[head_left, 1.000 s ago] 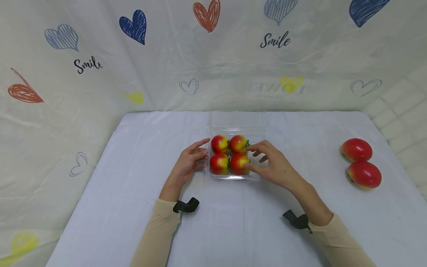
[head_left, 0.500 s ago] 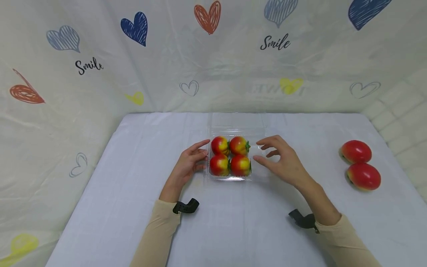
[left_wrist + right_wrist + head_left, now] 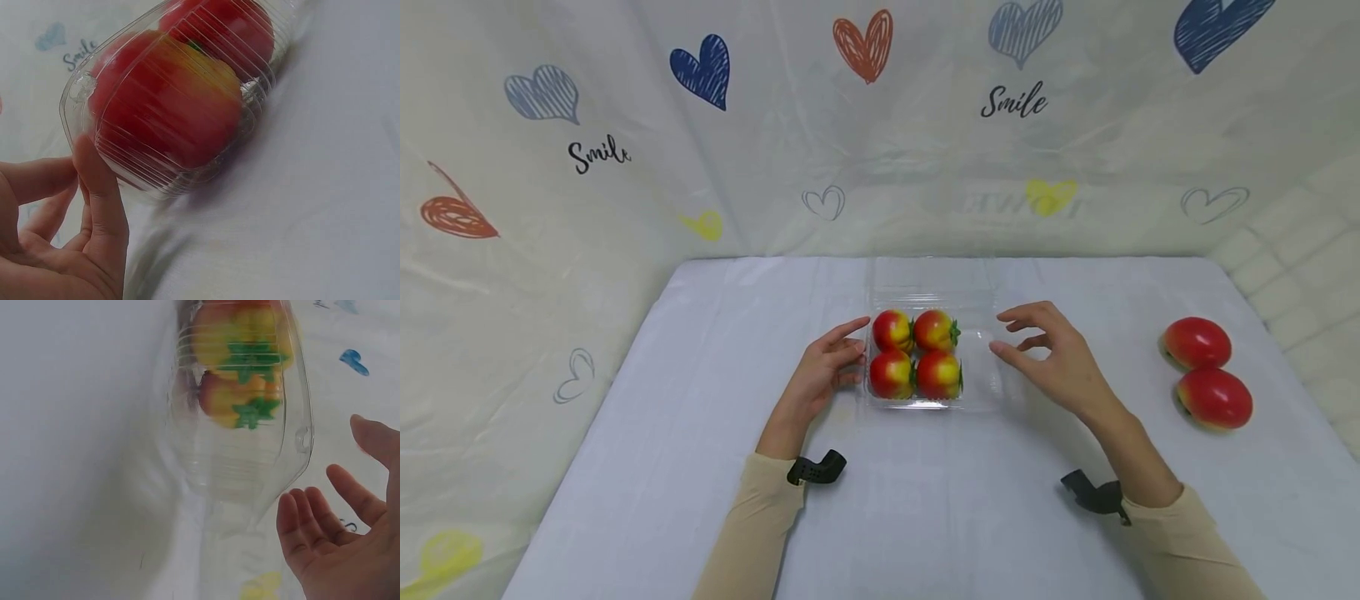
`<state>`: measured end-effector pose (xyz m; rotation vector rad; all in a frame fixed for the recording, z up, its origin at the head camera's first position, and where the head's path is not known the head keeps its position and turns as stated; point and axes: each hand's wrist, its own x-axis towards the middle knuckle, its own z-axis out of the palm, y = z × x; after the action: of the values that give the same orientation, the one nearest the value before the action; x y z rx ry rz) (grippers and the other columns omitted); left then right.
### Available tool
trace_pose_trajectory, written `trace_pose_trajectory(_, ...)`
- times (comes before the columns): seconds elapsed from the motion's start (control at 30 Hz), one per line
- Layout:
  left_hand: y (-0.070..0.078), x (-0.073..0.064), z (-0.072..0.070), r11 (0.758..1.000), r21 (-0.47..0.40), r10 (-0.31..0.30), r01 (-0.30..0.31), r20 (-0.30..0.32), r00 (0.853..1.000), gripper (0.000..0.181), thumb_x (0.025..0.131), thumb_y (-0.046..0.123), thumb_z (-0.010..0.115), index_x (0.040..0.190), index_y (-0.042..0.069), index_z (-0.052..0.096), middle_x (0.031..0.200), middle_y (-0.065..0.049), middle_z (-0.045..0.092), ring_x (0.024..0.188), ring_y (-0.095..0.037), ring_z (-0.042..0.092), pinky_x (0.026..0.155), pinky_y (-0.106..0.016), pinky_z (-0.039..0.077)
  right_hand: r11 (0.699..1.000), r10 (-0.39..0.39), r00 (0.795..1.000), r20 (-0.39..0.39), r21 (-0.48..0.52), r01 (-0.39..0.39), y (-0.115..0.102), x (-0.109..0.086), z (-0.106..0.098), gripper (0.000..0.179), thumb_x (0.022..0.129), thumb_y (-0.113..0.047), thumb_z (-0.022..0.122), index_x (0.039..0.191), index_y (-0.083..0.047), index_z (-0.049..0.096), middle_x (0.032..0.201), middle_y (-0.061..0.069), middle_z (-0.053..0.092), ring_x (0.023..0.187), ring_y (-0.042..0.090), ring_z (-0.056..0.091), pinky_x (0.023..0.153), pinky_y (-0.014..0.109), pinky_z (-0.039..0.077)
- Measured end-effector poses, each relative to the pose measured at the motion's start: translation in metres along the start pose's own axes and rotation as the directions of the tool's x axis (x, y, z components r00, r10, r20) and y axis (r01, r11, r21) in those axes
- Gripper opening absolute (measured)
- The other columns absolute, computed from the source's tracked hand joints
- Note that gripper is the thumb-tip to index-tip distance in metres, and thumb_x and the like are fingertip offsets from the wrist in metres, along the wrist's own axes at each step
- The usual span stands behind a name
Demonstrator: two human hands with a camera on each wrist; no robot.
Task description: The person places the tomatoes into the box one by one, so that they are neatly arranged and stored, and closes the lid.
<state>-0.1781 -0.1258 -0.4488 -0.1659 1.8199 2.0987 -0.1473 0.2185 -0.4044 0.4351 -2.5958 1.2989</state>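
A shallow, clear plastic container [image 3: 981, 367] lies near the far edge of a table [image 3: 625, 517] draped in smooth white cloth. Its thin, glossy walls are ribbed with fine parallel lines and catch bright glints. In its left part sit four round, shiny fruits [image 3: 937, 375] in two rows of two, red blending into yellow, with green star-shaped leafy caps.

The person's left hand [image 3: 820, 375] touches the container's left edge with its fingertips, the fingers loosely extended. The right hand [image 3: 1060, 358] holds nothing; its thumb and fingers are spread wide just beside the container's right edge. Well to the right, two smooth, oval red fruits [image 3: 1214, 398] lie against each other.

Beige sleeves [image 3: 752, 525] cover the forearms, with a black curved device [image 3: 817, 468] at each wrist. Behind the table hangs a pale, softly creased curtain [image 3: 760, 150] printed with scribbled hearts and "Smile".

A transparent flap [image 3: 934, 277] behind the container is so faint that its outline is hard to follow. In the left wrist view, the container is cut off at the top; in the right wrist view, its fruits blur behind plastic.
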Motion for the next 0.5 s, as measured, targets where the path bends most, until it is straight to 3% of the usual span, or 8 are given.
trace_pose_trajectory(0.5,-0.001,0.002,-0.001,1.0,-0.002,-0.003,0.003,0.007,1.0,0.04,0.105,0.018,0.062,0.144,0.025,0.062,0.099,0.003,0.065,0.085,-0.012,0.061,0.066,-0.02,0.057,0.999,0.038,0.998,-0.052,0.005,-0.038,0.011,0.0,-0.015,0.038,0.094,-0.018,0.079,0.128,-0.008,0.067,0.125,0.007,0.061,0.107,-0.005,0.055,0.084,0.006,0.05)
